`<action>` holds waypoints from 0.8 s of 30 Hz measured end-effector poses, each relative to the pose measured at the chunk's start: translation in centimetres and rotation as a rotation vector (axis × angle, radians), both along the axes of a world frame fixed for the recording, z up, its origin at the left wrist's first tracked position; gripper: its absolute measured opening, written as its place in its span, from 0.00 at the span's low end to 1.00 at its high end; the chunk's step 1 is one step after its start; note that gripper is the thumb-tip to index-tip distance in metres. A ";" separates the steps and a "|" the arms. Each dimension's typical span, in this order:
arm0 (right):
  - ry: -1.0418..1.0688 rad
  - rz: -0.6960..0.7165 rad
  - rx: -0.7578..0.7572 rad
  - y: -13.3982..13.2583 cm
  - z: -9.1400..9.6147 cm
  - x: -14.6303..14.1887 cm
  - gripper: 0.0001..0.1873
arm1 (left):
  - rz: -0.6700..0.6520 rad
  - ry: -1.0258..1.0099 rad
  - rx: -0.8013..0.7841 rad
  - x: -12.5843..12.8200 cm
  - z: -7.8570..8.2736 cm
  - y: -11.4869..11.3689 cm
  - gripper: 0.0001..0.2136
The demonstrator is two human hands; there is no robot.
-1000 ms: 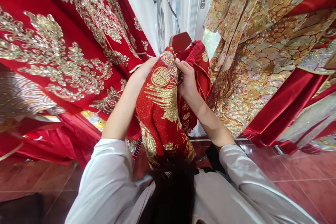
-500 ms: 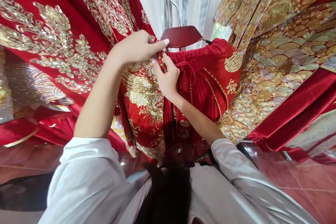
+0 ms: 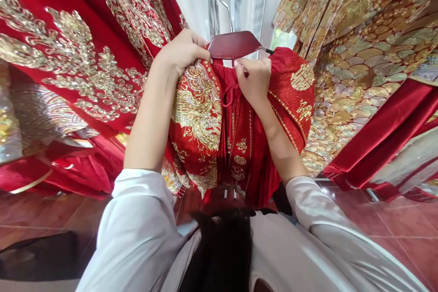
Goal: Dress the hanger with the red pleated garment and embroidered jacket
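In front of me a red skirt [image 3: 241,146] with gold embroidery hangs from a dark red hanger [image 3: 234,44]. My left hand [image 3: 186,52] grips the top edge of a red jacket panel [image 3: 198,109] with a gold embroidered bird, beside the hanger's left end. My right hand [image 3: 255,77] is closed on the skirt's gathered red waistband just below the hanger, with the thumb at its upper edge. A thin red tie [image 3: 228,96] is knotted in a loop between both hands. The fingertips of each hand are partly hidden by the cloth.
A red gown [image 3: 68,54] with gold sequins hangs at the left. Gold scale-patterned garments [image 3: 352,77] hang at the right. Behind the hanger stands a metal rack [image 3: 212,4] with curved hooks. Reddish tiles [image 3: 386,228] cover the floor.
My right hand has moved right and up, from the jacket panel's edge to the skirt's waistband. The left hand stays near the panel's top, its thumb drawn back off the hanger.
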State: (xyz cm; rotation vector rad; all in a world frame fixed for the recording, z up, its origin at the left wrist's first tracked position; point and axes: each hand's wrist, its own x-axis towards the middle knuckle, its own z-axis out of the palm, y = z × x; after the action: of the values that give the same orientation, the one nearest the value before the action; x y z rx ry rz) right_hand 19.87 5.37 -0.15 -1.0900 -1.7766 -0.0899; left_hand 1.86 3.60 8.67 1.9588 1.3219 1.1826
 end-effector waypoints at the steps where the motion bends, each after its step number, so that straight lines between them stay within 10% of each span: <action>1: -0.018 -0.026 -0.007 0.3 0.0 -0.4 0.21 | -0.030 0.015 -0.029 0.1 0.3 0.3 0.06; 12: -0.357 -0.126 -0.112 -2.2 2.6 -1.6 0.15 | -0.426 0.175 -0.163 -0.3 0.7 2.1 0.05; 24: -0.414 0.001 -0.233 -1.2 3.2 -1.0 0.18 | -0.421 0.197 -0.147 -0.7 0.3 2.9 0.13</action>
State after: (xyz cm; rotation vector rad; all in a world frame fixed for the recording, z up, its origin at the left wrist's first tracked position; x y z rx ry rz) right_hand 18.92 4.21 3.08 -1.3068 -2.1988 -0.1167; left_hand 1.12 6.46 8.99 2.1453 0.9813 0.6887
